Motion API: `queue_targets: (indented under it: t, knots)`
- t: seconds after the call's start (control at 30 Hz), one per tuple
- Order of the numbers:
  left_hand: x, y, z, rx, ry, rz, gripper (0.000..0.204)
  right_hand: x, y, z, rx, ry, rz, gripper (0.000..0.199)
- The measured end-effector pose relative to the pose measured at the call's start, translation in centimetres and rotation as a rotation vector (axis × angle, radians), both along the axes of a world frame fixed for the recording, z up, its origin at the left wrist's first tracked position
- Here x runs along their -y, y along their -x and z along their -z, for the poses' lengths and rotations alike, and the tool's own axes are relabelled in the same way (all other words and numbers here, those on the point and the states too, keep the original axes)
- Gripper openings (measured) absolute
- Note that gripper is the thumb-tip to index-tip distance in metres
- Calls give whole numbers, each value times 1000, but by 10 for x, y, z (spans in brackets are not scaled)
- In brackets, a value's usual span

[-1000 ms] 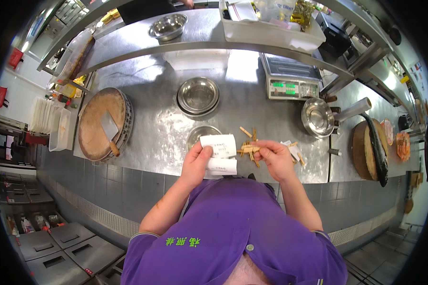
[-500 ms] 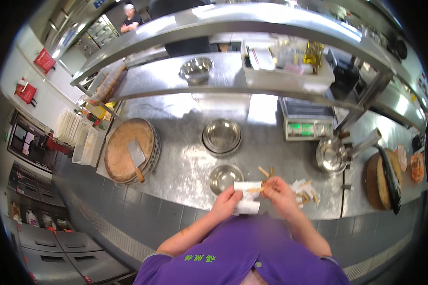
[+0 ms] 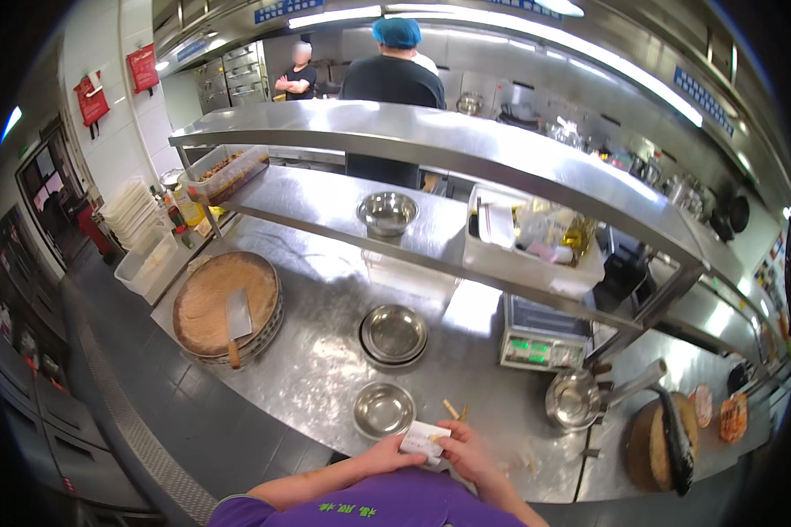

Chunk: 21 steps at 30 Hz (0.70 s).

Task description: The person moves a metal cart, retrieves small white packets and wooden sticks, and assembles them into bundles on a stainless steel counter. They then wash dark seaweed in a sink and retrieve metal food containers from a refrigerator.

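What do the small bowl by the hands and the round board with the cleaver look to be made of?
The small bowl looks like polished steel: grey and mirror-bright. The round board looks like bare wood, matt brown with a worn surface. The cleaver seems to be dull steel with a wooden handle.

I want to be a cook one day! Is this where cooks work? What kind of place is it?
Most likely a restaurant kitchen. There is a long steel counter with metal bowls, a round wooden chopping block with a cleaver on it, and a weighing scale.
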State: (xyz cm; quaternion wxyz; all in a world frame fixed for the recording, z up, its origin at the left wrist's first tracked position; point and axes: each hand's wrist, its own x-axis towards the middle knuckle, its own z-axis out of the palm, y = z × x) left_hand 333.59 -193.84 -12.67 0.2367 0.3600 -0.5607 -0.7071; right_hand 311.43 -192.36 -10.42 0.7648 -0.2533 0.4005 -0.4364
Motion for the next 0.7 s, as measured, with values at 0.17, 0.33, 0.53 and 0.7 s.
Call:
queue_targets:
  t: [0.17,0.33,0.53,0.7]
  knots:
    - [12,1,22,113,-11,35,36,26,3,26,-171,124,113,34]
    - [12,6,16,265,63,38,32,60,38,105,-67,71,669,38]
    - [-14,-8,-15,33,-89,-232,32,43,97,138,-199,-238,605,44]
    - [-17,-15,-2,-3,-145,-298,32,55,99,165,-1547,270,590,39]
